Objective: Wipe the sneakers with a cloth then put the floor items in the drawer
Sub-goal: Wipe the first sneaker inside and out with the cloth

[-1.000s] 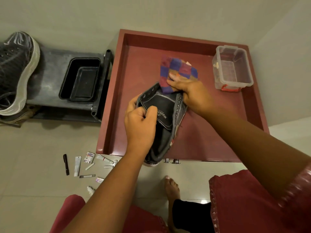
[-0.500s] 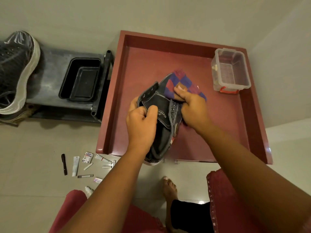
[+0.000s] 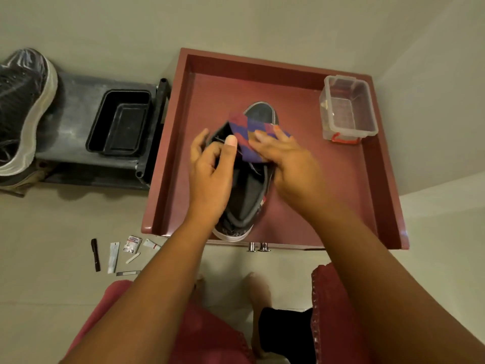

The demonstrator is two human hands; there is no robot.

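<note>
A dark grey sneaker (image 3: 248, 195) lies on the maroon cabinet top (image 3: 328, 185), toe pointing away from me. My left hand (image 3: 210, 177) holds its left upper edge, thumb over the tongue area. My right hand (image 3: 286, 161) holds a purple-and-red checked cloth (image 3: 246, 137) against the sneaker's laces. Small floor items lie at the lower left: a black pen (image 3: 95, 254), white sachets (image 3: 113, 257) and a printed packet (image 3: 132, 243). Two drawer knobs (image 3: 258, 246) show under the cabinet's front edge. A second sneaker (image 3: 21, 109), wrapped in plastic, lies on the grey rack.
A clear plastic box (image 3: 347, 109) with a red latch stands at the cabinet top's back right. A black tray (image 3: 119, 123) sits on the grey rack (image 3: 70, 122) to the left. My feet (image 3: 258, 287) and red garment are below, close to the cabinet.
The sneaker has come down from a raised, tilted hold to lying flat, toe now visible. My right hand slid the cloth back over the laces. My left hand's grip has loosened.
</note>
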